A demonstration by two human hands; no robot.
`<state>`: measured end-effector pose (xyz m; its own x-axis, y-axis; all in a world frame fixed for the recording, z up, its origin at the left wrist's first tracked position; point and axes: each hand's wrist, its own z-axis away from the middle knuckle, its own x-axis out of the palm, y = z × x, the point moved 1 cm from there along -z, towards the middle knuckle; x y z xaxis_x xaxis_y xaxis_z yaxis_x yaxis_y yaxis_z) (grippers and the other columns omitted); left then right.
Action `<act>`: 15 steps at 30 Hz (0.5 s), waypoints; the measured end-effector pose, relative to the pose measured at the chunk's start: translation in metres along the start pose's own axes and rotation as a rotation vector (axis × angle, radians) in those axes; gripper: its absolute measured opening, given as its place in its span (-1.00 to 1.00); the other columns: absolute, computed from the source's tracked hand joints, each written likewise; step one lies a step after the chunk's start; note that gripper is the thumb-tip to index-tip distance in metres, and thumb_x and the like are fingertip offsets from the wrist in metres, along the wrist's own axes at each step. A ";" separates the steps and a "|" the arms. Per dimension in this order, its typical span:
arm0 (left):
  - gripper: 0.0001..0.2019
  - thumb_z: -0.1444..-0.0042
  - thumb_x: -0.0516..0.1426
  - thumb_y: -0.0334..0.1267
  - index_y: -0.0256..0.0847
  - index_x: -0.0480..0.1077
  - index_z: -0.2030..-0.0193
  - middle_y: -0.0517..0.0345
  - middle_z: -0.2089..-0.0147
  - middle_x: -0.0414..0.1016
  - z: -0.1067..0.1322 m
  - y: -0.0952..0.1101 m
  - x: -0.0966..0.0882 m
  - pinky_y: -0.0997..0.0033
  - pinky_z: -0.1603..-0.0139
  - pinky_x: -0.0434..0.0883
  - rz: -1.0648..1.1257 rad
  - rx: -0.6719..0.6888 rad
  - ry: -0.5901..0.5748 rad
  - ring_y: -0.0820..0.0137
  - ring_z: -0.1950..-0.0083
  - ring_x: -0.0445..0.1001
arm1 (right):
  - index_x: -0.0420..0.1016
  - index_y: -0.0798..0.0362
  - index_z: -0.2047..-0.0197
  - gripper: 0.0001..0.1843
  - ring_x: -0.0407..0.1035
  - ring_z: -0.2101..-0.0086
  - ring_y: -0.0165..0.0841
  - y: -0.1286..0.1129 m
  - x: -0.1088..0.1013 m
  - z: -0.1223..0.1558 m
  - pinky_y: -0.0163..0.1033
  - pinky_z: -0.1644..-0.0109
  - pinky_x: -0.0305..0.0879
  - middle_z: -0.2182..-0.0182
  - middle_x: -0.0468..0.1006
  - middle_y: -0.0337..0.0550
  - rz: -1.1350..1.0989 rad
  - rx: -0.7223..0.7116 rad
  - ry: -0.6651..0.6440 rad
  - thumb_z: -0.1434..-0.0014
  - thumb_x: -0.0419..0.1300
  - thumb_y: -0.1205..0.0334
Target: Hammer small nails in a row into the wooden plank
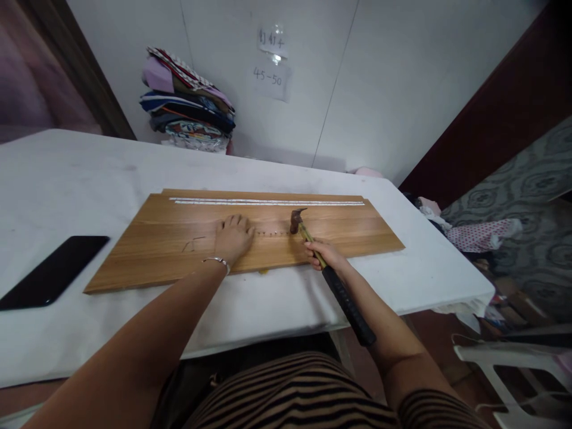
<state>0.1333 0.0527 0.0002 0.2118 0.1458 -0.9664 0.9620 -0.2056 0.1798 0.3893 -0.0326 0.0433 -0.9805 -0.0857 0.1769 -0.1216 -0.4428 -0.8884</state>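
A wood-grain board (143,244) lies on the white-covered table. My left hand (235,239) rests flat on it with fingers stretched out, just left of a row of small nails (270,233). The fingers of my right hand (327,255) are wrapped round the claw hammer (344,298), high on its handle below the head. Its rusty head is at the right end of the nail row; whether it touches a nail or the board I cannot tell. The black grip slants back over my right forearm. Several loose longer nails (192,243) lie left of my left hand.
White measuring strips (268,202) run along the board's far edge. A black phone-like slab (53,271) lies on the table (111,173) at the left. Folded clothes (190,101) are stacked against the wall. A white plastic chair (513,369) stands at the lower right.
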 end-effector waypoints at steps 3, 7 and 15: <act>-0.53 -0.34 -0.13 -0.11 -0.27 0.44 -0.16 -0.26 -0.34 0.40 0.000 0.000 0.000 -0.10 -0.34 0.18 0.011 -0.004 -0.006 -0.01 -0.39 0.27 | 0.33 0.01 0.18 -0.55 0.10 0.71 -0.55 0.002 -0.002 -0.001 -0.39 0.68 -0.11 0.64 0.26 -0.52 0.000 0.000 -0.012 0.10 0.39 0.07; -0.54 -0.34 -0.13 -0.11 -0.23 0.44 -0.15 -0.23 -0.35 0.39 0.000 -0.001 0.000 -0.06 -0.36 0.17 0.002 -0.008 -0.006 0.02 -0.40 0.26 | 0.33 0.02 0.17 -0.52 0.11 0.71 -0.55 0.001 -0.004 -0.002 -0.39 0.68 -0.10 0.63 0.27 -0.52 0.002 -0.011 -0.008 0.11 0.39 0.06; -0.53 -0.34 -0.13 -0.10 -0.22 0.44 -0.17 -0.24 -0.34 0.41 0.000 -0.001 0.003 -0.08 -0.34 0.18 0.014 0.000 0.013 0.00 -0.39 0.27 | 0.28 0.00 0.26 -0.52 0.11 0.71 -0.56 -0.001 -0.004 -0.001 -0.40 0.68 -0.10 0.63 0.28 -0.51 0.012 -0.010 -0.021 0.13 0.43 0.04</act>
<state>0.1328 0.0532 -0.0025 0.2277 0.1551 -0.9613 0.9588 -0.2078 0.1936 0.3932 -0.0308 0.0426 -0.9785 -0.1094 0.1746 -0.1113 -0.4323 -0.8948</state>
